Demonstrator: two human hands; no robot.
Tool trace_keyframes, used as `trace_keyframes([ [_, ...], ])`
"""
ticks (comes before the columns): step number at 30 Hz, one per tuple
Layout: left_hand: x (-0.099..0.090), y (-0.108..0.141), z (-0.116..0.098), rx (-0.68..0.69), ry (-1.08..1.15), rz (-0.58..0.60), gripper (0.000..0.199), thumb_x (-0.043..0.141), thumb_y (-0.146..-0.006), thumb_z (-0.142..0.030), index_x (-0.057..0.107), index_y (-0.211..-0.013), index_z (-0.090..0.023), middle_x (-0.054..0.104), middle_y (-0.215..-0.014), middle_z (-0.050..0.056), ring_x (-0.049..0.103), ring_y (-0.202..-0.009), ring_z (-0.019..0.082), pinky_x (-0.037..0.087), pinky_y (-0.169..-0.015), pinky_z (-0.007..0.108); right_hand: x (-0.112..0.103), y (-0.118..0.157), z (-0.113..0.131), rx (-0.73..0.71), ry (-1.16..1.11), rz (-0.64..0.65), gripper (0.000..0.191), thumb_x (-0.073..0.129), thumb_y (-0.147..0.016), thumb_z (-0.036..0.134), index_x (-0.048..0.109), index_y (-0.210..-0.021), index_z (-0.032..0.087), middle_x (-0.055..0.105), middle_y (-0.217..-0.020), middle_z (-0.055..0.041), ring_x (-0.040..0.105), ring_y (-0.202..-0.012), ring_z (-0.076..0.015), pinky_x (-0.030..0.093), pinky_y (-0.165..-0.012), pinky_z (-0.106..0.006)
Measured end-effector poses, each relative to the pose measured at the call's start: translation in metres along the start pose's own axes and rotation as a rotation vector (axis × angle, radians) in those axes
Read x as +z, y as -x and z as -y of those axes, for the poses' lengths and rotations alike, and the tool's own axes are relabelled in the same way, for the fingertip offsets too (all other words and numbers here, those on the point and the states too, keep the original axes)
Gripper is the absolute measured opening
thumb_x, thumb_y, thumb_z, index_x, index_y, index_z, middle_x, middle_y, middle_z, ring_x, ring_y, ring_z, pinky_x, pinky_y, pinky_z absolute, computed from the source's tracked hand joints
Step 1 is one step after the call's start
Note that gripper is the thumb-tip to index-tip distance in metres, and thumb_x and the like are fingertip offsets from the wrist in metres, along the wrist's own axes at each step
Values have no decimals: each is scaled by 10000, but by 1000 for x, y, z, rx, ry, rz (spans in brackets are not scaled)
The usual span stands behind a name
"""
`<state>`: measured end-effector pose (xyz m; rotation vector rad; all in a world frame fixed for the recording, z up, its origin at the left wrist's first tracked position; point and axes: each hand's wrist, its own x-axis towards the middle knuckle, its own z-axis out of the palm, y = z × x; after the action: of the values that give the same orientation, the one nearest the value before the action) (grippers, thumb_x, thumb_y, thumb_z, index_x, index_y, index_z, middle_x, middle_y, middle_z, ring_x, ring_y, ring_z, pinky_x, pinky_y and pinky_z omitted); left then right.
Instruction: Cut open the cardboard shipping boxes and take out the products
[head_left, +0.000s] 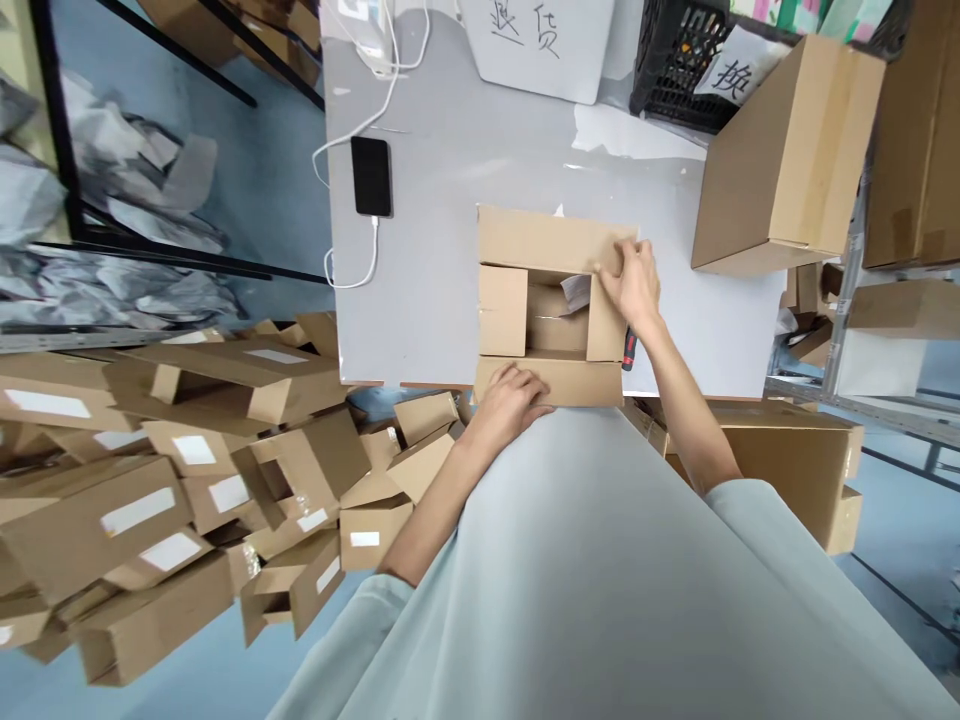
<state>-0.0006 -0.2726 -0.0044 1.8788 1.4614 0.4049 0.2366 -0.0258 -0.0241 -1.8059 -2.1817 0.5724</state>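
Note:
A small cardboard box [502,310] sits at the table's near edge with its flaps folded outward and its top open. Inside lies a crumpled pale paper piece [576,293]; the box floor is otherwise partly visible. My left hand [514,400] grips the near flap, fingers curled over it and thumb to the right. At the far right corner, my right hand [634,285] holds the box, thumb by the right flap and fingers at the end of the far flap. Beside the box's right side, a red and black tool handle [628,350] partly shows under my right wrist.
On the grey table [427,330] lie a black phone [372,177] with a white cable and a white lettered board [536,45]. A tall carton [787,160] and a black crate [679,65] stand at the right. Many cardboard boxes [135,500] are heaped at the left.

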Motion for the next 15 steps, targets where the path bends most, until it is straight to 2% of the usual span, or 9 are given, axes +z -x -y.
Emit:
trace_keyframes([
  [3,-9,-20,1,-16,38,14,218,717,-1114,-418,830,-1207,-256,850,-1208,103,783,-1189,323,508,-1271,531,6,50,23,-78,60,78,890,733,-1036,703,470,-1713,190,369,-1804,-284,418,-1640,-460,465,-1286,-658],
  [6,-17,-46,7,-67,-82,0,280,655,-1128,-323,806,-1342,-224,839,-1259,140,792,-1166,348,589,-1098,475,9,88,36,-75,85,129,905,729,-1073,507,327,-1808,162,188,-1902,-296,260,-1754,-462,387,-1350,-672],
  [8,-20,-61,13,-95,-204,43,284,704,-1081,-287,807,-1327,-191,834,-1241,163,795,-1128,377,590,-1048,484,3,103,34,-58,60,112,841,669,-1093,394,310,-1822,177,224,-1902,-271,264,-1764,-432,371,-1371,-663],
  [11,-20,-68,19,-110,-305,99,273,713,-1067,-297,815,-1284,-165,821,-1210,181,790,-1090,395,575,-1042,511,-19,117,13,-38,-12,41,722,580,-1113,366,381,-1796,239,386,-1840,-211,374,-1721,-384,396,-1378,-644],
  [15,-31,-48,14,-85,-303,64,423,687,-1081,-311,738,-1475,-163,782,-1333,199,752,-1178,419,550,-1072,546,-50,137,-23,18,-58,-42,598,537,-1131,395,504,-1713,262,570,-1686,-183,528,-1610,-366,456,-1354,-617],
])
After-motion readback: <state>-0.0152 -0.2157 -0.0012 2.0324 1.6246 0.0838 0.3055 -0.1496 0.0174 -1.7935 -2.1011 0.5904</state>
